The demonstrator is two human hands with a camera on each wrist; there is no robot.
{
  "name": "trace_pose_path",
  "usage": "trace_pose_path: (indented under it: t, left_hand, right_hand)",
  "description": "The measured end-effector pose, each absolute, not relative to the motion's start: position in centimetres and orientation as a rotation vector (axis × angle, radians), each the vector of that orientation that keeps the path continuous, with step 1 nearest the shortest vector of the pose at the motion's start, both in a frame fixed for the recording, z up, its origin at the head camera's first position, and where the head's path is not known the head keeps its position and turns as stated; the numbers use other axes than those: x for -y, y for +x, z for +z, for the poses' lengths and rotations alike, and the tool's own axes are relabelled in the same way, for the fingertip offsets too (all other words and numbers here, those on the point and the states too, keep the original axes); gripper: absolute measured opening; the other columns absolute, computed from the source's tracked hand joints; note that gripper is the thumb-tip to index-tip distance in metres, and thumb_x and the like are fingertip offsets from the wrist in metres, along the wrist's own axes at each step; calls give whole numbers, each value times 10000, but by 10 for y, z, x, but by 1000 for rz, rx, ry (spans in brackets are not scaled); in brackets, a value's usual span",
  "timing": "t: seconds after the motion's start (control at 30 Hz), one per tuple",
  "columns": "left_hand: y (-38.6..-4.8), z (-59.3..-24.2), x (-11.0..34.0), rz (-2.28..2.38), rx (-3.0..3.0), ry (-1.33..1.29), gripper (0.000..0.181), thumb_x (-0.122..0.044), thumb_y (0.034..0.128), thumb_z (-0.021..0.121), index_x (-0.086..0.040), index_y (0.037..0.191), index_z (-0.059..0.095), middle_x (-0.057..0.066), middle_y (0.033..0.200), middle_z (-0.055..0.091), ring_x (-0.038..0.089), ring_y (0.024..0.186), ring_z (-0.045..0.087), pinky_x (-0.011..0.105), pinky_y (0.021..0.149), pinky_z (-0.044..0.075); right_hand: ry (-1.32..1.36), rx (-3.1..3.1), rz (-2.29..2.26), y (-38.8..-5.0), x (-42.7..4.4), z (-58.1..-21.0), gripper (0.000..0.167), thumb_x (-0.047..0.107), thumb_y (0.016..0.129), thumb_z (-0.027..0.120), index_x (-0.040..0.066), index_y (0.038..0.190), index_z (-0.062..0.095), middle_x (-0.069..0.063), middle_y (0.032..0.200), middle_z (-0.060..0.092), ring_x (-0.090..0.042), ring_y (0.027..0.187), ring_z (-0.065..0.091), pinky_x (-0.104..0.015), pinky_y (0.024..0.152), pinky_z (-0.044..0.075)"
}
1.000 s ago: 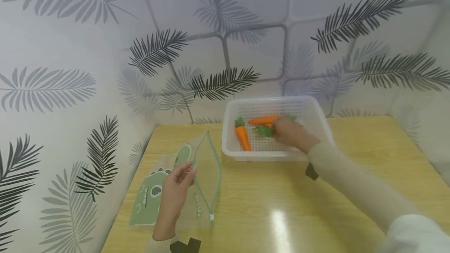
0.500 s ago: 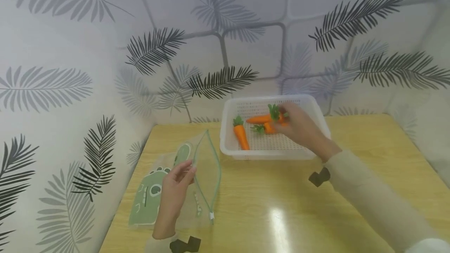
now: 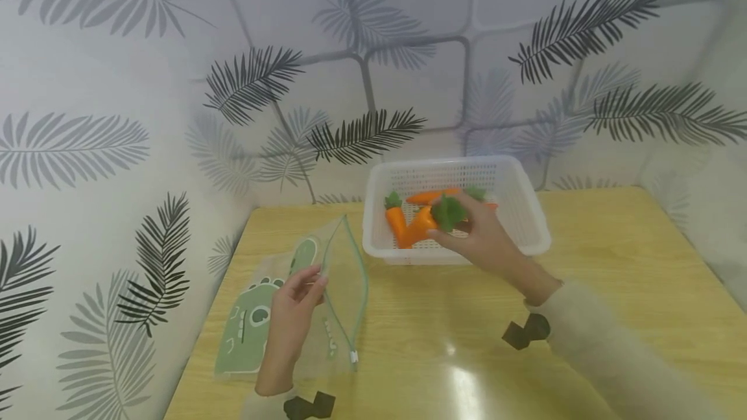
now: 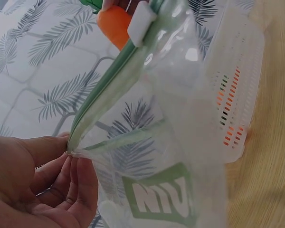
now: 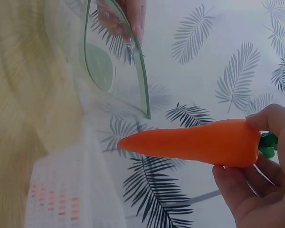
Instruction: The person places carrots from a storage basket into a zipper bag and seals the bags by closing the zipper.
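Observation:
My left hand (image 3: 293, 316) pinches the rim of a clear zip bag (image 3: 344, 277) with green dinosaur print. The bag's mouth, edged in green with a white slider (image 3: 353, 356), gapes toward the right. Between thumb and fingers my right hand (image 3: 484, 238) grips a carrot (image 5: 194, 142) near its leafy top, over the front of the white basket (image 3: 455, 258). Its tip points toward the bag, from which it stands apart. In the basket lie more carrots; one (image 3: 395, 218) is at the left, another (image 3: 428, 197) at the back, and my right hand partly hides the others.
The wooden table (image 3: 420, 336) carries the bag at the left and the basket at the back, close to the wall. A leaf-patterned wall (image 3: 408, 83) rises behind and at the left of the table.
My right hand has picked a carrot up from the basket and brought it toward the basket's front, nearer the bag. The left hand keeps its hold on the bag's rim.

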State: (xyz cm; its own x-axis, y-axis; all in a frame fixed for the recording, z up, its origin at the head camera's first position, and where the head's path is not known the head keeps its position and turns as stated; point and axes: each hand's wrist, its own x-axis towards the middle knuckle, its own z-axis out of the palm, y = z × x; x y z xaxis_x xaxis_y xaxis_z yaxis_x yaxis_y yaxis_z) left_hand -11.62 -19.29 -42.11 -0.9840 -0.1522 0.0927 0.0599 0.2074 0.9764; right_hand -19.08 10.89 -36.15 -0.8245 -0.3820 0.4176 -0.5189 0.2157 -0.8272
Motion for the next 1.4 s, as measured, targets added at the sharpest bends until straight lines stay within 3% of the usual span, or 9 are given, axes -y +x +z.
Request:
trace_pose_path:
  t: [0.13, 0.37, 0.6, 0.83, 1.07, 1.17, 1.27, 1.4]
  left_hand:
    - [-122, -434, 197, -1894, 2289, 80, 295, -150, 904, 622, -30, 1173, 600, 175, 1019, 602, 149, 795, 600, 258, 748, 541]
    - [-127, -444, 198, -1882, 2267, 72, 306, -221, 885, 649, -74, 1152, 619, 120, 989, 613, 206, 814, 611, 281, 737, 548]
    - [-127, -443, 196, -1896, 2247, 45, 326, -229, 881, 656, -64, 1159, 614, 112, 1008, 622, 341, 891, 609, 292, 739, 553]
    - [-127, -443, 195, -1897, 2229, 53, 317, -225, 879, 659, -63, 1148, 620, 105, 991, 620, 301, 870, 613, 296, 739, 554]
    - [-126, -437, 191, -1912, 2230, 83, 313, -167, 893, 640, -16, 1163, 601, 142, 1000, 608, 205, 821, 607, 257, 735, 546]
    - [-128, -440, 192, -1912, 2225, 94, 330, -201, 887, 649, -29, 1165, 606, 133, 1000, 607, 230, 841, 610, 259, 739, 546]
    - [-128, -441, 191, -1902, 2222, 81, 342, -243, 879, 658, -51, 1159, 612, 120, 991, 606, 288, 866, 608, 273, 743, 548]
    - [-127, -440, 189, -1906, 2212, 45, 334, -259, 876, 660, -69, 1148, 616, 105, 982, 607, 274, 839, 608, 294, 740, 552]
  right_hand:
    - [916, 2311, 1783, -182, -101, -366, 324, 11, 826, 684, 12, 1112, 532, -86, 1053, 585, -153, 910, 558, -310, 756, 531]
    - [978, 2184, 2088, -176, -82, -396, 413, 19, 824, 691, 18, 1199, 518, -113, 1180, 554, -203, 1030, 546, -304, 874, 499]
    - [1019, 2220, 2160, -154, -57, -407, 406, -20, 819, 677, -1, 1192, 520, -94, 1174, 561, -200, 1034, 542, -319, 900, 486]
    - [1131, 2212, 2097, -141, -38, -408, 354, -70, 785, 683, -63, 1110, 541, -146, 1077, 589, -183, 977, 578, -327, 853, 518]
    - [1222, 2324, 1974, -147, -28, -429, 382, 63, 815, 707, 32, 1166, 558, -44, 1079, 574, -177, 988, 569, -291, 860, 509]
    - [1253, 2383, 1848, -152, -27, -439, 387, 145, 823, 711, 85, 1176, 566, 21, 1075, 586, -135, 975, 561, -283, 861, 500]
    - [1242, 2441, 1711, -152, -27, -439, 396, 198, 820, 714, 91, 1175, 575, 34, 1059, 594, -115, 931, 555, -279, 822, 499]
    - [1215, 2521, 1613, -153, -26, -440, 424, 275, 831, 708, 82, 1184, 573, 22, 1089, 590, -113, 934, 556, -258, 806, 500]
